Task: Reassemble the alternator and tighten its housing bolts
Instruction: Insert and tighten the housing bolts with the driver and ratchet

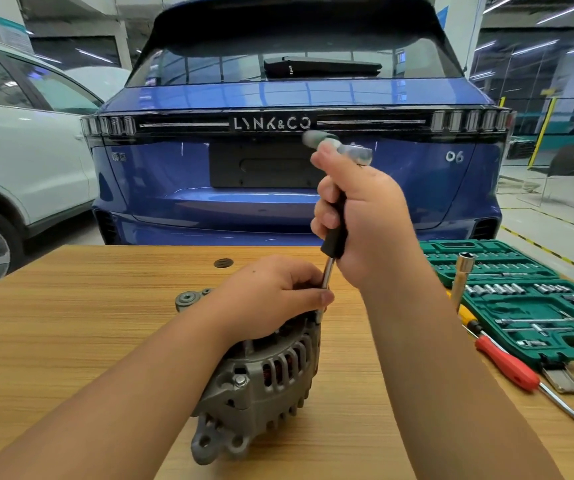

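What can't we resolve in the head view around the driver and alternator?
- Driver tip and its bolt: hidden behind the left hand on the alternator.
- Top of the driver: motion-blurred above the right hand.
- Socket sizes in the green case: too small.
- Case's right side: cut by the frame edge.

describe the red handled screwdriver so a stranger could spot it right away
Start at the green socket case on the right of the wooden table. Along its near edge lies the red screwdriver, tip toward the viewer. Unlike the yellow-handled tool beyond it, its handle is bright red.
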